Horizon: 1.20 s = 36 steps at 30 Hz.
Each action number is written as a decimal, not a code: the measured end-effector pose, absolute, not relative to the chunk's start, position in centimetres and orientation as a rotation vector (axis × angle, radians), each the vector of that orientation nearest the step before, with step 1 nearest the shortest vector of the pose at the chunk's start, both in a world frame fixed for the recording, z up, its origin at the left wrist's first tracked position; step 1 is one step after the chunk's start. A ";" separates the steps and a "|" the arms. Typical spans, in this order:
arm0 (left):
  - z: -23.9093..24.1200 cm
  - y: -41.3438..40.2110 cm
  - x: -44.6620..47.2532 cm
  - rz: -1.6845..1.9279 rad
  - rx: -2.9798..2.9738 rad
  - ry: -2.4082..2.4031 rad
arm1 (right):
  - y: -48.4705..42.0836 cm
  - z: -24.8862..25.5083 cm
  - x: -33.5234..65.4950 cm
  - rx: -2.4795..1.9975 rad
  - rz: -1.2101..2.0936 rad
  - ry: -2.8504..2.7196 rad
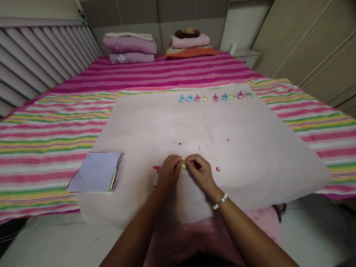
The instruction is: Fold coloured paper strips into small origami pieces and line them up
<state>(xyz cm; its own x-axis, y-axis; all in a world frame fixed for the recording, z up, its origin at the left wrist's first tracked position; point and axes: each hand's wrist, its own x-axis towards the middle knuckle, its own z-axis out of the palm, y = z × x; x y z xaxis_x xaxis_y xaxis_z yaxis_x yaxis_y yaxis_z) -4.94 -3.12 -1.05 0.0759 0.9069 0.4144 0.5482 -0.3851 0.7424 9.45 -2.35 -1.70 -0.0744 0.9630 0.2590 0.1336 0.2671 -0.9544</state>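
Observation:
Between my two hands is a small folded yellow paper piece (pixel 183 163), pinched from both sides just above the pale sheet (pixel 155 122). My left hand (pixel 170 168) grips its left edge with thumb and fingertips. On the other side, my right hand (pixel 200 171), with a beaded bracelet (pixel 220 201) on its wrist, pinches the right edge. Fingers cover part of the folds, so its exact shape is hard to make out. A red paper scrap (pixel 156 168) lies beside my left hand, and another red scrap (pixel 218 169) is to the right of my right hand.
Several small origami figures in blue, pink, yellow and green stand in a row, among them a yellow one (pixel 206 99), along the sheet's far edge. A stack of coloured paper (pixel 96 172) lies at the left. Folded bedding (pixel 130 44) is piled at the bed's head.

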 end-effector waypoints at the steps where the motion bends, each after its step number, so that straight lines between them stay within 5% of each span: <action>1: -1.1 -3.1 -4.9 1.242 1.969 1.441 | -2.4 -1.7 9.4 -1.083 0.978 -1.464; 36: -0.7 -4.0 -4.2 1.322 1.948 1.521 | -2.4 -1.8 9.7 -1.041 0.911 -1.422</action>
<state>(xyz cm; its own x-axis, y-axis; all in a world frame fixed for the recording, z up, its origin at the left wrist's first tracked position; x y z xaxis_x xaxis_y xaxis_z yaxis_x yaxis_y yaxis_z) -4.19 -4.01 -0.74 -0.0047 0.8896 0.4566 0.5760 -0.3708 0.7285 9.73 -2.45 -1.85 -0.0151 0.9477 0.3189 0.1066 0.3186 -0.9419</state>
